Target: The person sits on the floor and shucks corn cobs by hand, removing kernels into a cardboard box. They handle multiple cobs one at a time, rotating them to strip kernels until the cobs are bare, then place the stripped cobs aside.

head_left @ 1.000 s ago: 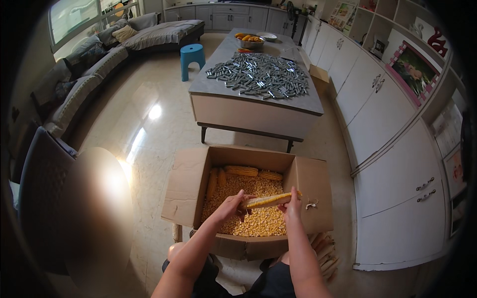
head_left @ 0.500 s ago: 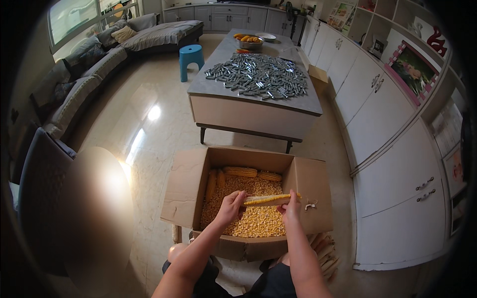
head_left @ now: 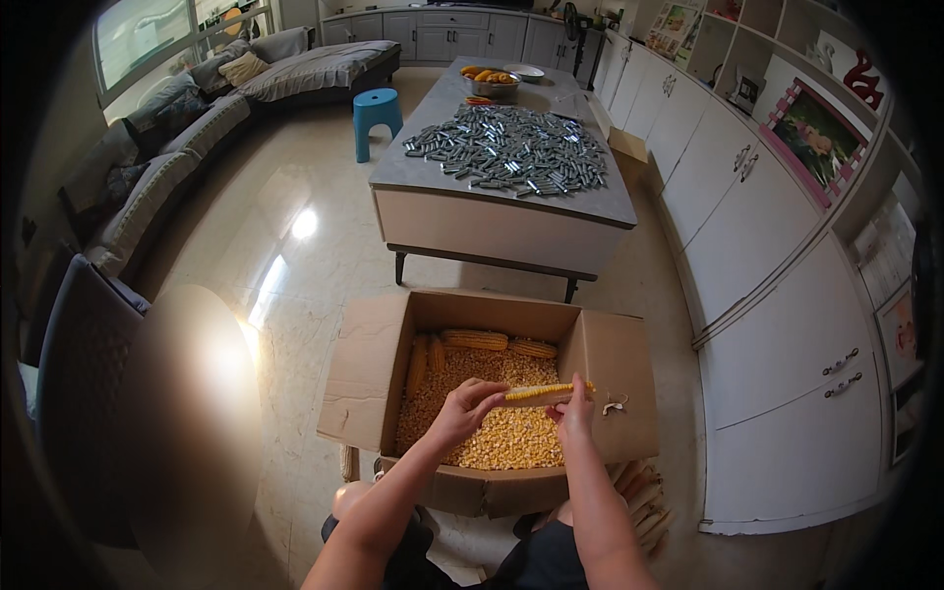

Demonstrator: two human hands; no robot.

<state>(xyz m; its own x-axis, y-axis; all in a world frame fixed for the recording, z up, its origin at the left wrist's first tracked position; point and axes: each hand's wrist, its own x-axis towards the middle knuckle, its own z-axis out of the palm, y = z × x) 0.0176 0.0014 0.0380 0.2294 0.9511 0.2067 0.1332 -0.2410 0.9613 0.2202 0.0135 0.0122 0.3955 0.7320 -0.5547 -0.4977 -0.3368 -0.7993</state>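
Observation:
A partly stripped corn cob (head_left: 536, 394) lies roughly level between my two hands, with a row of yellow kernels along its upper edge and pale bare core below. My left hand (head_left: 466, 407) has its thumb and fingers closed at the cob's left end. Round the right end, my right hand (head_left: 574, 413) is wrapped, thumb up. Both are above an open cardboard box (head_left: 615, 364). Loose corn kernels (head_left: 516, 440) cover its bottom, and several whole corn ears (head_left: 475, 340) lie along its far and left walls.
Bare cobs (head_left: 644, 506) lie on the floor right of the box. Beyond it stands a grey table (head_left: 393, 177) with many small metallic cylinders (head_left: 521, 147), a bowl (head_left: 492, 87) of yellow-orange items and a white plate (head_left: 525, 73). A blue stool (head_left: 378, 113) is left; white cabinets (head_left: 777, 393) line the right.
My left hand has slid slightly right along the cob, and its fingers now reach further over it. Fewer kernels show at the cob's left end. My right hand keeps its hold.

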